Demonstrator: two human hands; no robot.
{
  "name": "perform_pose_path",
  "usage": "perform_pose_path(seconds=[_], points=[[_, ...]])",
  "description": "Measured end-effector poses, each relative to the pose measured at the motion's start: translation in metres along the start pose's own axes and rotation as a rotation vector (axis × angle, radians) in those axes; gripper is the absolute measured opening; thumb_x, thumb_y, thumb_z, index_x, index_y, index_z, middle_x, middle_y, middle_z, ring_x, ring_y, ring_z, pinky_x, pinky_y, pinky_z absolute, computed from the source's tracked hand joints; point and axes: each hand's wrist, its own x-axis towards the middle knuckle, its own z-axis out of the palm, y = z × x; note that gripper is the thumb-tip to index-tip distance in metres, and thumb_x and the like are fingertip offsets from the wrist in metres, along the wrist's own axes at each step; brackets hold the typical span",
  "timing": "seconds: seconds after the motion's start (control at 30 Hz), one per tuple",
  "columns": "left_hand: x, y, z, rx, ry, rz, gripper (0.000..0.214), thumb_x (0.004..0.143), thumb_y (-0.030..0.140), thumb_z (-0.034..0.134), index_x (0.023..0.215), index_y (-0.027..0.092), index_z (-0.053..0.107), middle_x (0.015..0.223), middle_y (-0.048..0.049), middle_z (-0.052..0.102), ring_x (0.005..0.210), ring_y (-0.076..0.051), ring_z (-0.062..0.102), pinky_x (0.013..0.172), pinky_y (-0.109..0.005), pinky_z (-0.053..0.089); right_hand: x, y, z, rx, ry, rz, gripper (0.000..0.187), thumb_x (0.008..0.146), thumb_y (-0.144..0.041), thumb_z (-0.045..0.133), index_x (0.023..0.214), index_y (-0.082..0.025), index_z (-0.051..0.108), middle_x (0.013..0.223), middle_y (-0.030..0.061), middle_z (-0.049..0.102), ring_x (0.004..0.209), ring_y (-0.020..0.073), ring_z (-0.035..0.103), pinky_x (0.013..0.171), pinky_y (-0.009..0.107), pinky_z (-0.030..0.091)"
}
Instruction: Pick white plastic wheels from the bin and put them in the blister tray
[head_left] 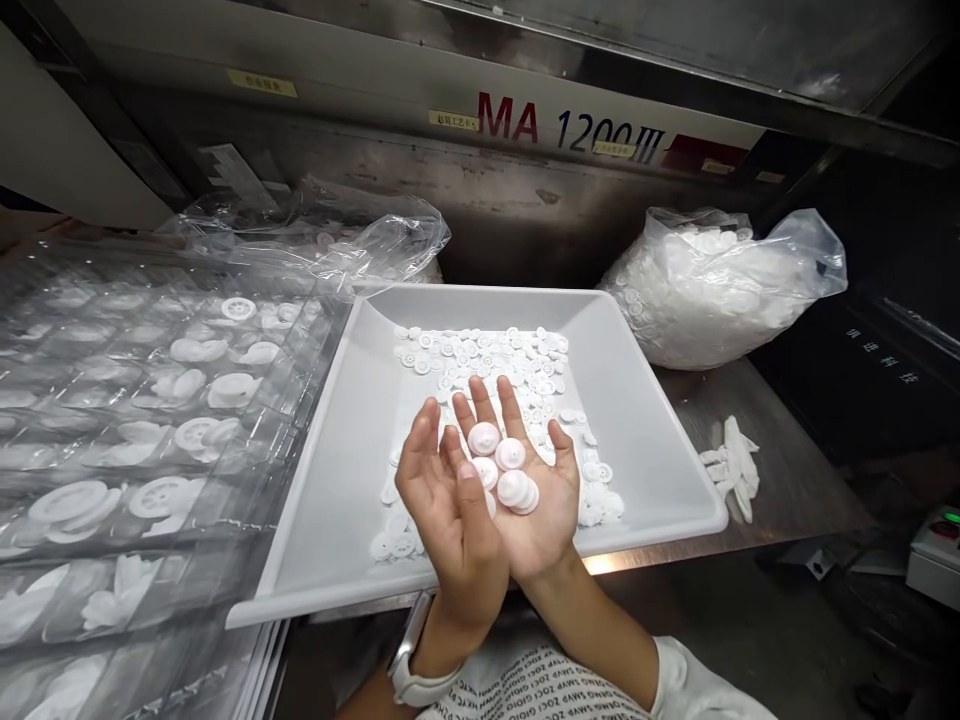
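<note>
The right hand (546, 508) is held palm up over the near part of the white tray (652, 450), fingers extended and spread, several white discs (513, 488) borne unclasped on it. The left hand (459, 532) is cupped against its left side, fingers loosely curled open; whether a disc is touched by the thumb cannot be told.

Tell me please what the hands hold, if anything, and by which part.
Several white discs rest on the palm of the right hand, supported from below. The left hand cups alongside; whether its thumb touches a disc cannot be told.
</note>
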Motion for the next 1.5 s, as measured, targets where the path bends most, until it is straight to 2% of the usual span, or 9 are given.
perform_pose_path(seconds=[0.17, 0.27, 0.5, 0.6, 0.7, 0.93, 1.17, 1.3, 1.5], points=[[0.0009, 0.0002, -0.0003, -0.064, 0.055, -0.103, 0.037, 0.092, 0.011, 0.043, 0.126, 0.026, 0.050, 0.134, -0.0038, 0.052, 0.133, -0.016, 0.042, 0.113, -0.032, 0.033, -0.0019, 0.0015, -0.0009, 0.024, -0.039, 0.012, 0.054, 0.093, -0.055, 0.027, 0.136, -0.029, 0.045, 0.144, 0.0032, 0.046, 0.137, 0.0237, 0.038, 0.111, 0.058, 0.030], [-0.0002, 0.0001, 0.0005, -0.064, 0.049, -0.111, 0.036, 0.091, 0.011, 0.049, 0.124, 0.026, 0.051, 0.132, -0.0032, 0.052, 0.132, -0.015, 0.042, 0.111, -0.029, 0.034, -0.0022, 0.0005, -0.0014, 0.034, -0.039, 0.006, 0.052, 0.094, -0.053, 0.026, 0.136, -0.028, 0.044, 0.144, 0.0055, 0.047, 0.135, 0.0241, 0.042, 0.110, 0.058, 0.031], [-0.0036, -0.0005, 0.0007, -0.140, 0.083, -0.148, 0.031, 0.090, 0.017, 0.054, 0.120, 0.026, 0.053, 0.130, -0.0033, 0.053, 0.132, -0.017, 0.041, 0.115, -0.035, 0.029, -0.0019, -0.0010, -0.0033, 0.081, 0.020, -0.022, 0.050, 0.094, -0.050, 0.031, 0.136, -0.025, 0.043, 0.139, 0.0076, 0.050, 0.128, 0.0230, 0.049, 0.110, 0.051, 0.032], [-0.0027, 0.0013, 0.0005, -0.230, 0.121, -0.248, 0.026, 0.093, 0.020, 0.047, 0.116, 0.027, 0.055, 0.129, -0.0029, 0.054, 0.130, -0.019, 0.044, 0.113, -0.039, 0.033, -0.0018, -0.0007, -0.0029, 0.114, 0.065, -0.018, 0.047, 0.092, -0.051, 0.035, 0.130, -0.026, 0.047, 0.129, 0.0059, 0.056, 0.119, 0.0217, 0.056, 0.110, 0.049, 0.034], [-0.0009, 0.0046, 0.0010, -0.302, 0.148, -0.355, 0.024, 0.093, 0.022, 0.044, 0.114, 0.028, 0.055, 0.126, -0.0023, 0.055, 0.125, -0.017, 0.049, 0.109, -0.035, 0.039, -0.0014, -0.0004, -0.0017, 0.122, 0.110, -0.002, 0.044, 0.089, -0.053, 0.038, 0.122, -0.028, 0.052, 0.114, 0.0031, 0.061, 0.108, 0.0209, 0.059, 0.107, 0.050, 0.037], [0.0012, 0.0087, 0.0022, -0.360, 0.176, -0.496, 0.020, 0.090, 0.026, 0.048, 0.109, 0.028, 0.057, 0.121, -0.0021, 0.057, 0.117, -0.014, 0.053, 0.101, -0.027, 0.043, -0.0004, 0.0002, 0.0016, 0.030, 0.184, -0.042, 0.031, 0.085, -0.052, 0.039, 0.094, -0.027, 0.056, 0.088, -0.0003, 0.053, 0.089, 0.0174, 0.057, 0.100, 0.048, 0.043], [-0.0014, 0.0055, 0.0031, -0.378, 0.144, -0.642, 0.023, 0.087, 0.030, 0.051, 0.109, 0.027, 0.057, 0.121, -0.0027, 0.056, 0.115, -0.016, 0.052, 0.100, -0.030, 0.044, 0.0034, 0.0010, -0.0031, -0.032, 0.236, -0.126, 0.029, 0.083, -0.038, 0.044, 0.061, -0.021, 0.034, 0.071, -0.0018, 0.035, 0.070, 0.0128, 0.046, 0.086, 0.031, 0.047], [-0.0026, 0.0044, 0.0041, -0.387, 0.148, -0.708, 0.028, 0.086, 0.032, 0.050, 0.113, 0.026, 0.054, 0.126, -0.0056, 0.055, 0.122, -0.019, 0.050, 0.106, -0.037, 0.040, 0.0040, 0.0014, -0.0048, -0.093, 0.279, -0.167, 0.037, 0.083, -0.037, 0.042, 0.058, -0.020, 0.022, 0.068, -0.0019, 0.028, 0.066, 0.0128, 0.042, 0.082, 0.030, 0.046], [-0.0076, 0.0052, 0.0042, -0.394, 0.100, -0.781, 0.032, 0.084, 0.036, 0.055, 0.114, 0.025, 0.058, 0.123, -0.0051, 0.060, 0.123, -0.022, 0.051, 0.106, -0.036, 0.041, 0.0010, 0.0043, -0.0025, -0.263, 0.296, -0.301, 0.036, 0.084, -0.040, 0.038, 0.059, -0.019, 0.021, 0.068, -0.0016, 0.027, 0.067, 0.0129, 0.040, 0.078, 0.028, 0.045]])
